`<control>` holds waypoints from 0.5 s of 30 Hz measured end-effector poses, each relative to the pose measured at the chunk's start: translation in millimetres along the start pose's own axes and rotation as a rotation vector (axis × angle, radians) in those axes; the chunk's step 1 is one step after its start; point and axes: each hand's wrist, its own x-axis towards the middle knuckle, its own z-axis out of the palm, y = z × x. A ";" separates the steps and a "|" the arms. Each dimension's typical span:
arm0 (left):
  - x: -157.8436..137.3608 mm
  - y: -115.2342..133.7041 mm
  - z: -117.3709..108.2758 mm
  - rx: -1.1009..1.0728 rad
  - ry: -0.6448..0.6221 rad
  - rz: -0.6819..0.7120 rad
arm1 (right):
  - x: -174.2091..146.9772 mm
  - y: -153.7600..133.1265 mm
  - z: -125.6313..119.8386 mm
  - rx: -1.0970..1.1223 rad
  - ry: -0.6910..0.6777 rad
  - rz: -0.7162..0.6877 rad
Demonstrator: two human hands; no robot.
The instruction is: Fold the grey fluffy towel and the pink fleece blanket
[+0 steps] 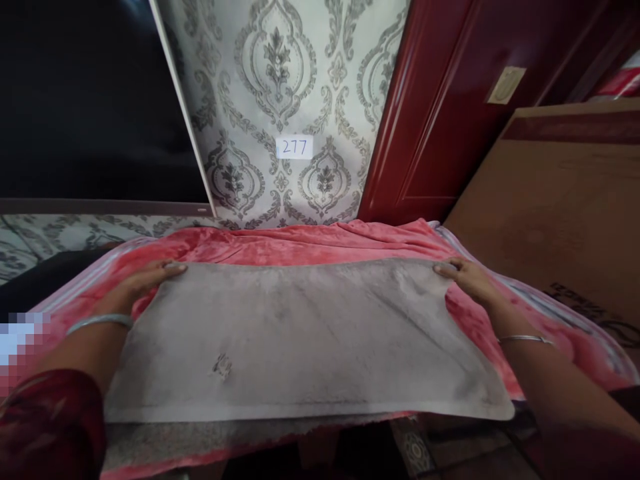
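A grey floor mat [300, 333] with rounded corners and a small worn patch is stretched out over a pink blanket [320, 241]. Its far left corner is pinched by my left hand [153, 277], the thumb lying on top. At the far right corner, my right hand [467, 279] grips the same edge, thumb also on top. Fuzzy grey material shows below the near edge, and I cannot tell whether it is part of the mat. The fingers under the mat are hidden.
Patterned wallpaper [280, 67] with a paper label [295, 147] reading 277 rises behind the blanket. A large dark screen [90, 100] stands at the left. On the right are a dark red door [430, 100] and a big cardboard box [560, 200].
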 end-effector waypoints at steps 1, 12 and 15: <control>-2.4 2.0 1.6 -0.096 -0.028 -0.051 | -3.6 -4.6 1.1 0.048 0.063 -0.010; -36.3 27.0 5.1 -0.153 0.279 -0.071 | -44.4 -28.1 17.7 -0.004 0.384 -0.096; -51.0 39.8 -15.3 -0.033 0.447 0.024 | -44.7 -53.2 -4.2 -0.067 0.592 -0.227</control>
